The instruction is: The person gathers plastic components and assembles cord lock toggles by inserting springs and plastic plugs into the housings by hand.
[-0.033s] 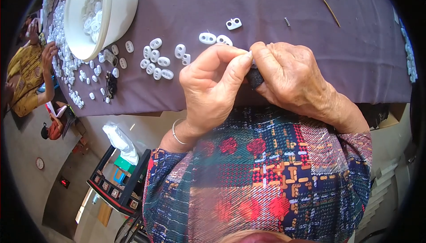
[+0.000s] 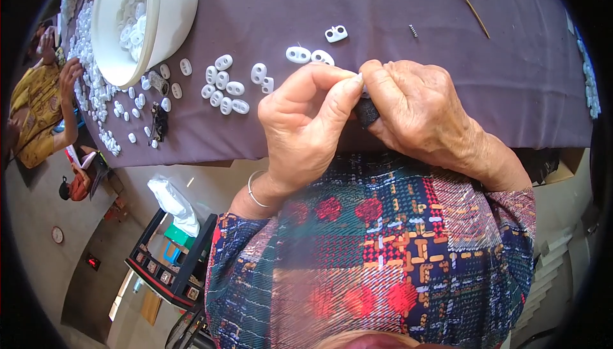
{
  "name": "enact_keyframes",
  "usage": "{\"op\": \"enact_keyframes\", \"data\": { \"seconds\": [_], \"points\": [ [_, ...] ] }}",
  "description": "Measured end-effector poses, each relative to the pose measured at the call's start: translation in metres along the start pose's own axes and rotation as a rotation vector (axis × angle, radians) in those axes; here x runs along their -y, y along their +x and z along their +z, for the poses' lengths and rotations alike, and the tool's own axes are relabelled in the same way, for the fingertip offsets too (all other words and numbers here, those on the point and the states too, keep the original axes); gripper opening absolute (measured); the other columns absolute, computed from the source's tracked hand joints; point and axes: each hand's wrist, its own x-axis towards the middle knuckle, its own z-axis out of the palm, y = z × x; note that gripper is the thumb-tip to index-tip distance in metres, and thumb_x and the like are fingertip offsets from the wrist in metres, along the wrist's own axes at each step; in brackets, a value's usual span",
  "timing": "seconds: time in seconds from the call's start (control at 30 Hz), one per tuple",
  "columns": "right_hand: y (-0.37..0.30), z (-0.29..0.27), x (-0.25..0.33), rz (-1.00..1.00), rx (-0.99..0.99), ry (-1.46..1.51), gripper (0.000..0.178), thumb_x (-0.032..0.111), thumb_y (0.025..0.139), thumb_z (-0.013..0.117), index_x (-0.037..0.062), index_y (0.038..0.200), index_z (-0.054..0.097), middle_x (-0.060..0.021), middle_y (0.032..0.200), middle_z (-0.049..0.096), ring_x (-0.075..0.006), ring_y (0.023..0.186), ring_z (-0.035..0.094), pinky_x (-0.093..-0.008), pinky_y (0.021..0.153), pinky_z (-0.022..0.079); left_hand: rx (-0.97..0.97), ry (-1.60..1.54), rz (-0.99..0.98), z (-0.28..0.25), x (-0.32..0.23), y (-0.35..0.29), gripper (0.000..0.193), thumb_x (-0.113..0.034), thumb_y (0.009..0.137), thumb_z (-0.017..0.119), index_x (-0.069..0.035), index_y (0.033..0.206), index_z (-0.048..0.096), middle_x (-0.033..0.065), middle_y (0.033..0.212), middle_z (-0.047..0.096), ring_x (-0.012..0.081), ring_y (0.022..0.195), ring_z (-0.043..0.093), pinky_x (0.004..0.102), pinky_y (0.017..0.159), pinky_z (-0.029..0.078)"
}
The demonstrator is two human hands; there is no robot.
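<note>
My left hand (image 2: 311, 110), a bangle on its wrist, pinches a small white piece (image 2: 359, 77) between thumb and forefinger; most of it is hidden. Close against it, my right hand (image 2: 412, 97) is closed, its thumb and bent forefinger at the same piece. A black, rough-textured thing (image 2: 366, 113) shows under the right fingers; its kind I cannot make out. Just beyond the hands lie white oval two-holed cord locks (image 2: 297, 55), and one squarer white two-holed piece (image 2: 336, 34). Left of my left hand is a loose group of more cord locks (image 2: 221, 80).
A white tub (image 2: 172, 17) of white parts lies tilted at the left, beside a heap of small white pieces (image 2: 96, 87). Small coil springs (image 2: 413, 30) and a thin yellowish stick (image 2: 472, 11) lie on the dark tablecloth (image 2: 511, 62). Another person's hand (image 2: 70, 74) reaches to the heap.
</note>
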Motion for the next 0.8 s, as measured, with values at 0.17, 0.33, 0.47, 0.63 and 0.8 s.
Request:
{"op": "enact_keyframes", "data": {
  "seconds": [0.17,0.33,0.47,0.63,0.8],
  "points": [
    [0.001,-0.002,-0.001,0.025,0.013,0.104,0.028,0.003,0.064,0.064,-0.0068,0.086,0.050,-0.0113,0.062,0.049,-0.0255,0.054,0.055,-0.0334,0.047,0.045,0.002,-0.061,-0.004,0.001,0.002,0.001,0.007,-0.002,0.085,0.058,0.004,0.086,0.060,0.0009,0.076,0.058,0.0044,0.068,0.051,0.0173,0.059,0.042],
    [0.000,0.001,-0.004,0.013,-0.007,0.129,0.027,0.004,0.065,0.064,-0.0062,0.085,0.050,-0.0111,0.062,0.049,-0.0252,0.054,0.055,-0.0335,0.046,0.044,-0.013,-0.092,-0.001,0.001,0.005,0.001,0.008,-0.003,0.086,0.058,0.004,0.086,0.060,0.0008,0.076,0.058,0.0045,0.068,0.051,0.0174,0.059,0.042],
    [0.001,-0.002,-0.001,0.015,0.009,0.068,0.027,0.002,0.063,0.064,-0.0057,0.085,0.049,-0.0114,0.062,0.048,-0.0253,0.054,0.054,-0.0335,0.046,0.044,-0.011,-0.033,0.035,0.002,0.006,0.001,0.008,-0.004,0.086,0.058,0.004,0.086,0.060,0.0003,0.075,0.058,0.0042,0.067,0.050,0.0173,0.059,0.042],
    [-0.001,0.001,-0.002,0.021,-0.002,0.086,0.029,0.000,0.062,0.064,-0.0064,0.086,0.049,-0.0118,0.062,0.048,-0.0254,0.054,0.055,-0.0338,0.046,0.044,-0.020,-0.061,0.011,0.003,0.006,0.000,0.008,-0.004,0.086,0.058,0.004,0.086,0.060,-0.0003,0.074,0.057,0.0038,0.067,0.049,0.0175,0.058,0.041],
    [-0.002,0.001,-0.002,0.015,-0.004,0.071,0.030,-0.001,0.061,0.063,-0.0069,0.086,0.049,-0.0117,0.062,0.049,-0.0253,0.054,0.055,-0.0336,0.047,0.044,-0.045,-0.018,0.090,0.005,0.010,0.000,0.007,-0.004,0.086,0.058,0.003,0.086,0.060,-0.0001,0.075,0.057,0.0039,0.068,0.049,0.0174,0.059,0.041]
  ]
}}
